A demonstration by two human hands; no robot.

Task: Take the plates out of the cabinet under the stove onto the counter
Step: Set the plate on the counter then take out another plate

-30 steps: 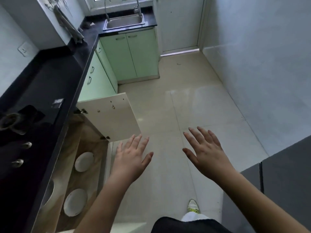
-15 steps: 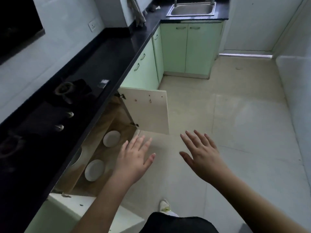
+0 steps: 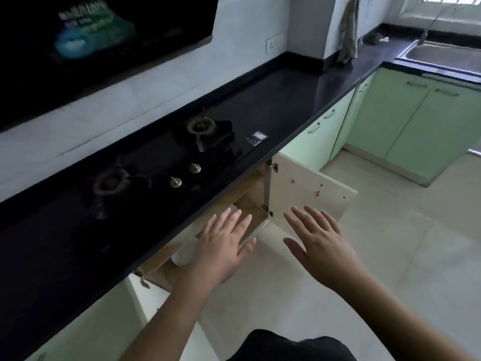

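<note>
The cabinet under the stove [image 3: 250, 201] stands open, its wooden inside mostly hidden by the black counter [image 3: 299, 100] edge. One white plate [image 3: 183, 254] shows partly on the cabinet floor, just left of my left hand [image 3: 223, 246]. That hand hovers palm down with fingers spread in front of the opening, holding nothing. My right hand [image 3: 320, 243] floats open beside it, in front of the swung-out right door [image 3: 307, 191]. Other plates are hidden from here.
A two-burner gas stove [image 3: 161, 162] with two knobs is set in the counter above the cabinet. A second open door [image 3: 145, 295] sits low at left. Green cabinets [image 3: 406, 121] and a sink [image 3: 442, 53] lie at far right. Pale tiled floor [image 3: 390, 256] spreads right.
The view has swung left and up toward the counter and stove. Both hands have moved closer to the cabinet opening; fewer plates are visible now.
</note>
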